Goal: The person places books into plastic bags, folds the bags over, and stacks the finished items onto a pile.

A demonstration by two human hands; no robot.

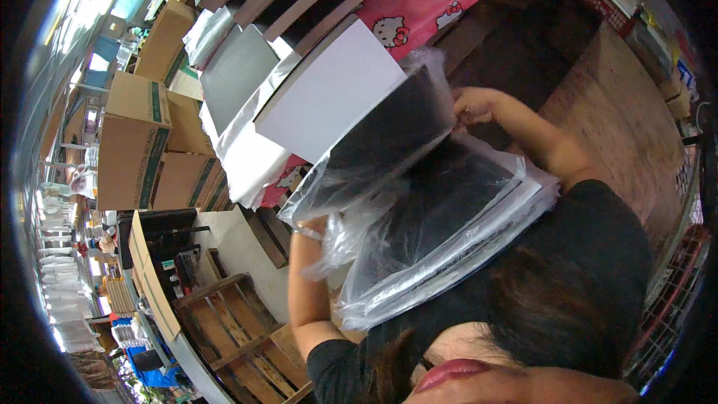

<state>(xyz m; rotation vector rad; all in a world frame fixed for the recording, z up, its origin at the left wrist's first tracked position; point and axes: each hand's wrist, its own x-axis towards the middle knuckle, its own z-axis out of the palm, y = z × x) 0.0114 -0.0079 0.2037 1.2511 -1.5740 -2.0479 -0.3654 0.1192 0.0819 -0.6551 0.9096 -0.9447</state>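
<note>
A clear plastic bag (359, 232) stretches between my two hands in front of my chest. My right hand (473, 107) has its fingers curled closed on the bag's edge. On the other side, my left hand (310, 226) is against the crinkled film, which mostly hides its fingers. Just beyond, a flat board with a white face (333, 82) lies tilted on the table, its near end meeting the bag. A dark panel (396, 123) shows through the film; whether it belongs to the board I cannot tell. Close to my body, a plastic-wrapped stack with white edges (456, 243) lies across my front.
Several dark slabs with brownish edges (299, 0) are stacked at the far side. A pink printed cloth (419, 19) covers the table. Left are cardboard boxes (134, 142), a grey board (235, 67) and a wooden pallet (239, 329). A red basket (602, 0) stands far right.
</note>
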